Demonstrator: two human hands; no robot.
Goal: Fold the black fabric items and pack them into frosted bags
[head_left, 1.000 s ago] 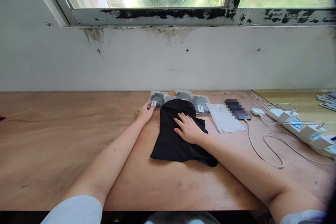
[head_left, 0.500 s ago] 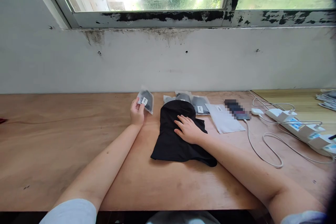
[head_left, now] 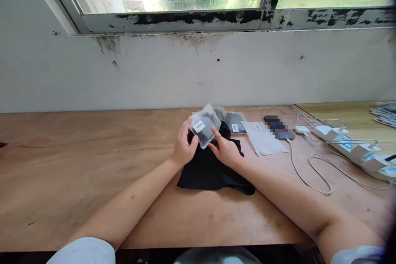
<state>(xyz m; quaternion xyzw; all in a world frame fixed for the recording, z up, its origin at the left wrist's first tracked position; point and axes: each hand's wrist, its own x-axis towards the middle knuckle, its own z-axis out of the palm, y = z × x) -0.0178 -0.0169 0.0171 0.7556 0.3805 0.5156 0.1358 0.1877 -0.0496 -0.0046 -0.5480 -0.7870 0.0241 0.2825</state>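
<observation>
My left hand grips a small frosted plastic packet by its left side, fingers behind and thumb in front. Something dark and folded shows through the packet, and a white barcode label is stuck on it. At the packet's lower right edge, my right hand has its thumb and index finger on the plastic. Both hands and the packet are above a black cloth piece spread on the wooden table. The packet and hands hide the cloth's upper part.
More labelled packets lie behind the cloth near the wall. To their right are a white labelled bag and a blurred-out phone with a cable. A power strip with chargers lies at the right.
My left hand has brought the packet rightward, from beside the cloth to above it. My right hand has lifted its fingers off the cloth and now touches the packet.
</observation>
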